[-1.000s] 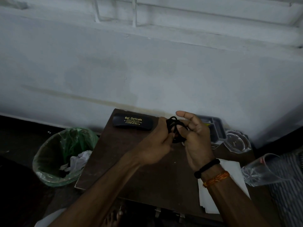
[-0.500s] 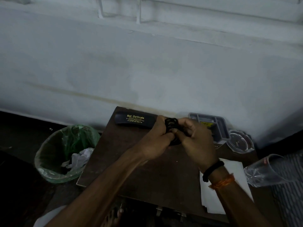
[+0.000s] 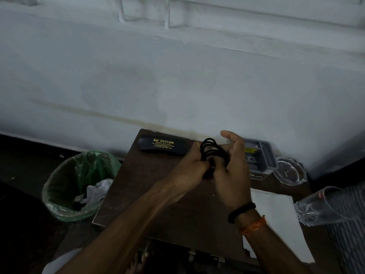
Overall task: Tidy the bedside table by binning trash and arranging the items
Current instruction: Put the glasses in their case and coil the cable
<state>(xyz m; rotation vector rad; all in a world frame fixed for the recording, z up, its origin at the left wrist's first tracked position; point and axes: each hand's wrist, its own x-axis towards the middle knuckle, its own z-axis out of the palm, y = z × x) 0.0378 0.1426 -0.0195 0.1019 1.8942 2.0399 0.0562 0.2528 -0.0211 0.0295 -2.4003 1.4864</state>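
Right index finger now raised again, both hands gripping the coiled black cable (thin, several loops).

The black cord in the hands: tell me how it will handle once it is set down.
The black cord is probably floppy: it bends into tight loops between the left hand and right hand. The loops look springy, so they may loosen if released untied. It seems light, since the fingers hold it without visible strain.
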